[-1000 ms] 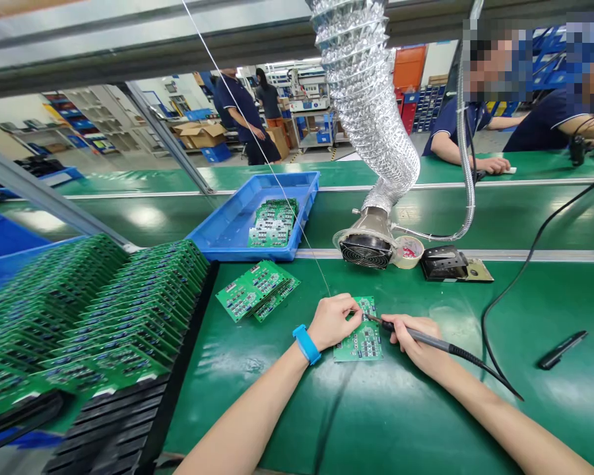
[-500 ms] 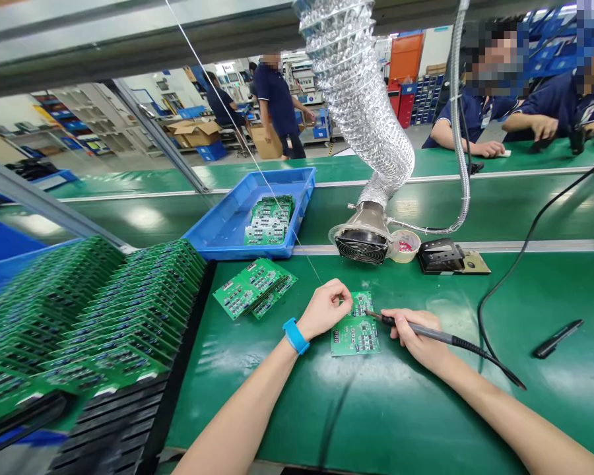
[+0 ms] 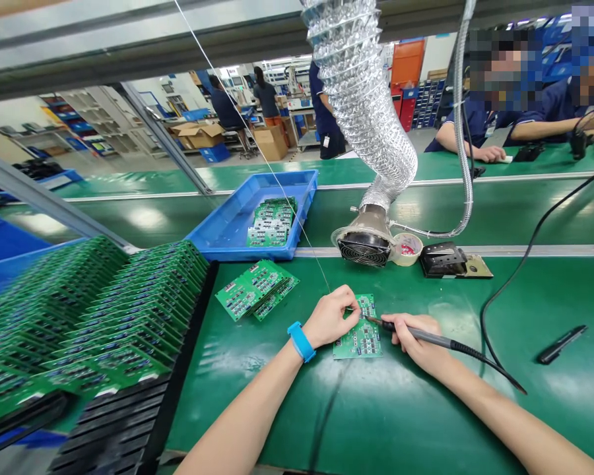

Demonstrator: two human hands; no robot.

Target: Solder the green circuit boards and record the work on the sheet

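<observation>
Circuit board (image 3: 365,340) lies on the bench (image 3: 400,422), left hand (image 3: 329,320) pinching thin wire (image 3: 266,158) over the board's left side, right hand (image 3: 426,354) gripping a soldering iron (image 3: 441,341) at the board's right, and past the board I see a fan hood (image 3: 365,247).

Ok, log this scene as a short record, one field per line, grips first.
Left grip: pinching a thin wire that slants down from above
Right grip: holding the iron, tip at the board
Surface: green bench
Stack: left of the board, before the tray
Tray: blue, loose boards inside
Far left: rows of upright boards
Fan: at the lower end of the duct
Pen: right
</observation>
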